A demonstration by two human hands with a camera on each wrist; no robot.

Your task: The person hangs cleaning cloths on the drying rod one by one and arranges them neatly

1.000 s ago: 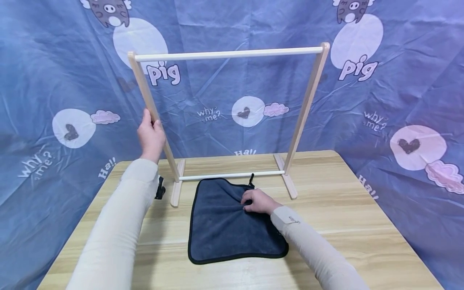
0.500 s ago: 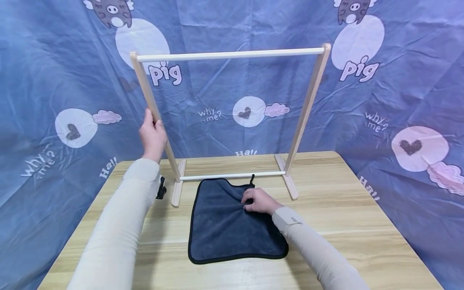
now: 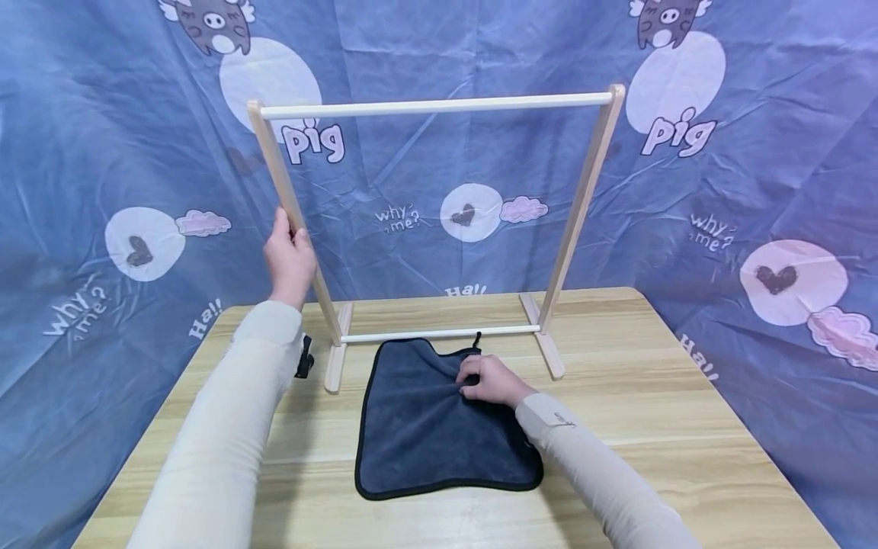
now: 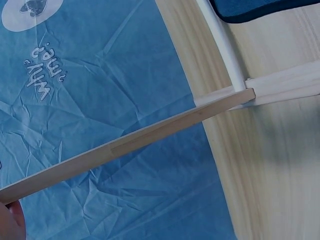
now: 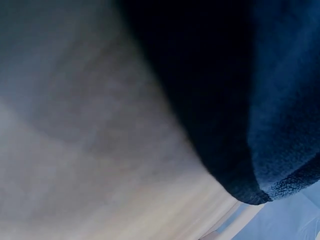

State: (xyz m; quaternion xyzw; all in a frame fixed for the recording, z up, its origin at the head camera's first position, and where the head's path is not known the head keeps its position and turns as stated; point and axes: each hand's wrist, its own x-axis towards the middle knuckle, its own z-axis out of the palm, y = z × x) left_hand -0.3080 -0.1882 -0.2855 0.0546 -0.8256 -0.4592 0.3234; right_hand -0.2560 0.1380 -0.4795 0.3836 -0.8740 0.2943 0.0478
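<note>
A light wooden drying rack (image 3: pixel 439 105) stands upright on the table, made of two side posts, two white rails and flat feet. My left hand (image 3: pixel 289 259) holds its left post about halfway up, thumb in front. That post (image 4: pixel 125 142) runs slantwise through the left wrist view, with part of the hand at the lower left corner. A dark grey towel (image 3: pixel 418 427) with black edging and a small hanging loop lies before the bottom rail. My right hand (image 3: pixel 495 381) pinches a fold of it near its upper right. Up close, the towel (image 5: pixel 290 110) fills the right wrist view's right side.
The wood-grain table (image 3: pixel 658 427) extends around the rack and towel. Behind it and at both sides hangs a blue printed curtain (image 3: pixel 384 252). A small black object (image 3: pixel 305 357) shows beside the left sleeve, near the rack's left foot.
The towel's lower right corner has shifted slightly left. Both hands keep their holds on the post and the towel, and the head view has moved only a little.
</note>
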